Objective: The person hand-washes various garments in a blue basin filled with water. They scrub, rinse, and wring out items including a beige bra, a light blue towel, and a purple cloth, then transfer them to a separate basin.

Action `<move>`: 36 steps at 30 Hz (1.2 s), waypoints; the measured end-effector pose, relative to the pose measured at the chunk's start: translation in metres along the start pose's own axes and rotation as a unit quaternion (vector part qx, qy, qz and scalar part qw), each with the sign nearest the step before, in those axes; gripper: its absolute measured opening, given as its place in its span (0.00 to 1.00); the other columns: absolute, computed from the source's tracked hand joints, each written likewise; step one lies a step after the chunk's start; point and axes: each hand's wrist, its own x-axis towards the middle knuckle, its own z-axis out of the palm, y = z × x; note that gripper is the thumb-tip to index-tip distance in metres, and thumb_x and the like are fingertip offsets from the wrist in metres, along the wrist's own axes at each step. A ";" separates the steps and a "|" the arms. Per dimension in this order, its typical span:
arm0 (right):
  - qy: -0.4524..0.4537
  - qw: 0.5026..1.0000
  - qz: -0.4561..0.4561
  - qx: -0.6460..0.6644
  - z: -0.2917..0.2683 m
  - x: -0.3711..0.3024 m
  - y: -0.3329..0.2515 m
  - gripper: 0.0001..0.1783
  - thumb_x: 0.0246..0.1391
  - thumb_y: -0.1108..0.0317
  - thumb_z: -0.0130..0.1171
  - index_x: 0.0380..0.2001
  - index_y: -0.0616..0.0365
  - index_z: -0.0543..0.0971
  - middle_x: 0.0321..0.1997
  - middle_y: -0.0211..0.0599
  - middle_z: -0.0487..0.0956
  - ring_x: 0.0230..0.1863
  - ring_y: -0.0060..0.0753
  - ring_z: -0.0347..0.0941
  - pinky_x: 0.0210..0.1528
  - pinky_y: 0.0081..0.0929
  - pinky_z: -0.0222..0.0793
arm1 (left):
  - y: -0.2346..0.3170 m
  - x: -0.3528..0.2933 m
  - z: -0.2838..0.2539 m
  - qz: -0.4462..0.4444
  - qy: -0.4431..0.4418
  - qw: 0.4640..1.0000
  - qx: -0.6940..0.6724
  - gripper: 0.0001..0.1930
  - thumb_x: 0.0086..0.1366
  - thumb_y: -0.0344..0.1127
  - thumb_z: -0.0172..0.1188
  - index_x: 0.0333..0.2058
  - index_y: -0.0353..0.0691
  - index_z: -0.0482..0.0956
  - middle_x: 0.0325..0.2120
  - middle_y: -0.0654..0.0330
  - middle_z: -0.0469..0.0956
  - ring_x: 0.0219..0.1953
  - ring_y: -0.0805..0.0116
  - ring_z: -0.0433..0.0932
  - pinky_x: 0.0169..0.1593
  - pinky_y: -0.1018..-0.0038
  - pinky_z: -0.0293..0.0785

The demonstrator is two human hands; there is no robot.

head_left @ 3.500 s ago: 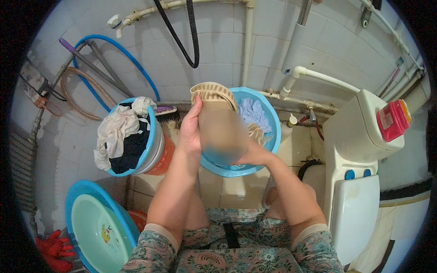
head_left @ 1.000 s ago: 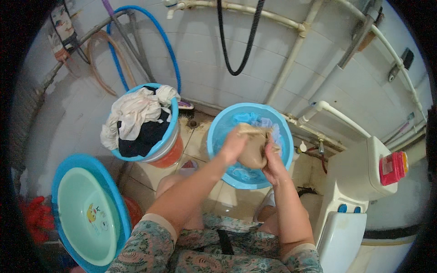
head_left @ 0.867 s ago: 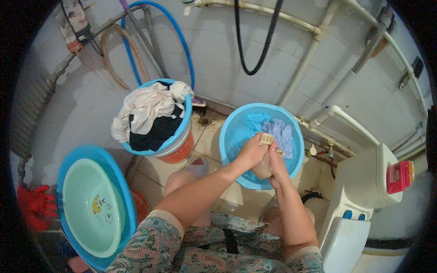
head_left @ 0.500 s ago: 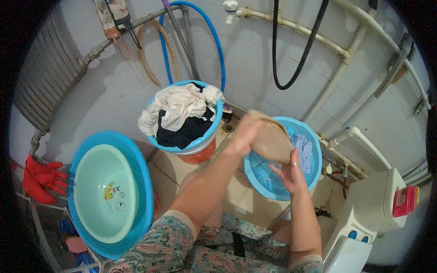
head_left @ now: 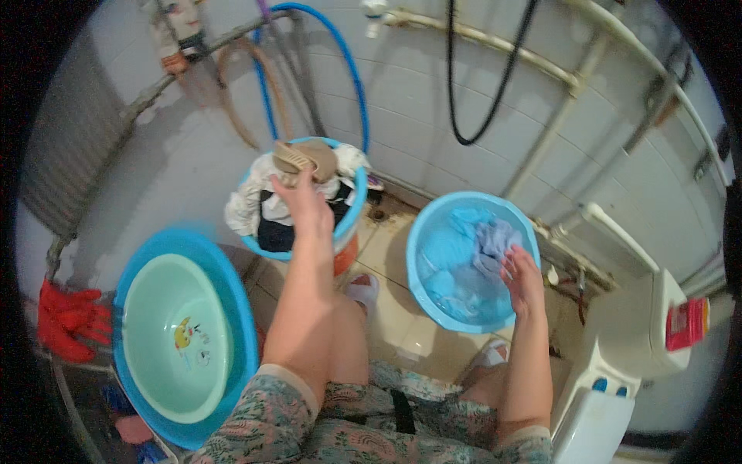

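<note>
At one tan item [head_left: 318, 158], one hand [head_left: 308, 203]

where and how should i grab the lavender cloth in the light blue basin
Probably by its crumpled middle folds, pinched from above and the near right: the lavender cloth lies bunched, the light blue basin is open on top, and the right hand is by the cloth's right edge.

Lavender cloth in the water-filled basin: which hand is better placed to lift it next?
Right hand, I'd judge: it looks empty and open, beside the lavender cloth near the right rim of the basin. The left hand is away at the bucket, by the tan item.
</note>
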 end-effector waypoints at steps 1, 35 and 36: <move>0.018 0.999 -0.027 -0.031 -0.003 0.002 -0.002 0.17 0.51 0.65 0.56 0.45 0.53 0.71 0.39 0.28 0.75 0.40 0.26 0.70 0.41 0.23 0.67 | -0.005 -0.004 -0.009 -0.010 -0.037 0.998 -0.051 0.45 0.55 0.28 0.54 0.62 0.58 0.32 0.61 0.52 0.45 0.62 0.55 0.47 0.59 0.44 0.36; -0.123 0.738 -0.022 -0.663 -0.044 0.077 0.029 0.21 0.50 0.55 0.53 0.40 0.63 0.75 0.39 0.45 0.77 0.41 0.42 0.72 0.42 0.35 0.66 | -0.107 -0.106 0.043 -0.199 -0.426 0.855 0.220 0.20 0.59 0.32 0.50 0.51 0.38 0.62 0.39 0.58 0.68 0.34 0.71 0.74 0.35 0.75 0.69; -0.057 0.814 -0.050 -0.575 -0.049 0.069 0.009 0.22 0.52 0.54 0.53 0.37 0.66 0.74 0.34 0.43 0.77 0.36 0.36 0.72 0.38 0.32 0.67 | -0.110 -0.105 0.044 -0.191 -0.428 0.855 0.222 0.20 0.59 0.32 0.50 0.51 0.38 0.63 0.38 0.58 0.69 0.34 0.71 0.74 0.35 0.75 0.69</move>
